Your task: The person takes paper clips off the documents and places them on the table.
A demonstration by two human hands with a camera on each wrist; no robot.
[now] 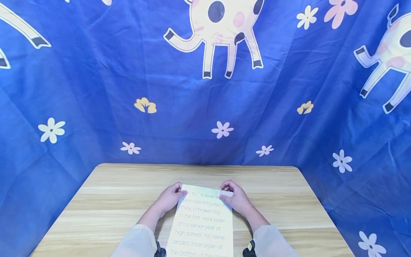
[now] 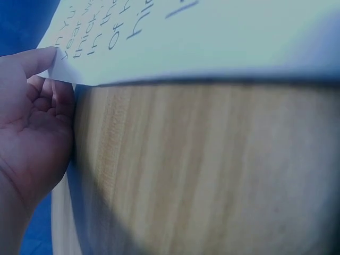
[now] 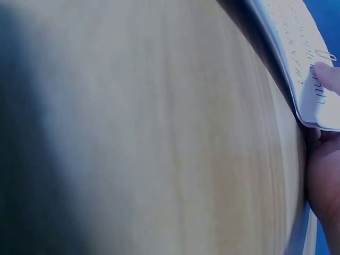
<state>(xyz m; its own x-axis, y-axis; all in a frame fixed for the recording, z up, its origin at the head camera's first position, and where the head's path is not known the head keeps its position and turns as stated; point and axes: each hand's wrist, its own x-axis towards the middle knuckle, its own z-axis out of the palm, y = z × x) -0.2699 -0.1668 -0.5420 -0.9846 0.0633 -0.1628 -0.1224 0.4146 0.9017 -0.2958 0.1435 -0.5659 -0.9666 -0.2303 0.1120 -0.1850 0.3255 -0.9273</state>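
Observation:
Printed sheets of paper (image 1: 203, 223) with large lines of text lie between my two hands, tilted toward me. My left hand (image 1: 170, 198) pinches the upper left corner; the left wrist view shows that thumb (image 2: 40, 61) on top and the fingers curled beneath. At the upper right, my right hand (image 1: 238, 200) grips the edge, its thumb (image 3: 329, 76) pressed on the printed face. A wire paper clip (image 3: 325, 55) sits on the top edge right beside this thumb. More than one layer of paper shows at the corner there.
A light wood-grain table (image 1: 106, 207) lies under the hands and paper. Behind it and at both sides hangs a blue cloth (image 1: 179, 107) printed with cows and flowers. Dark wrist devices (image 1: 249, 248) show at the sleeves.

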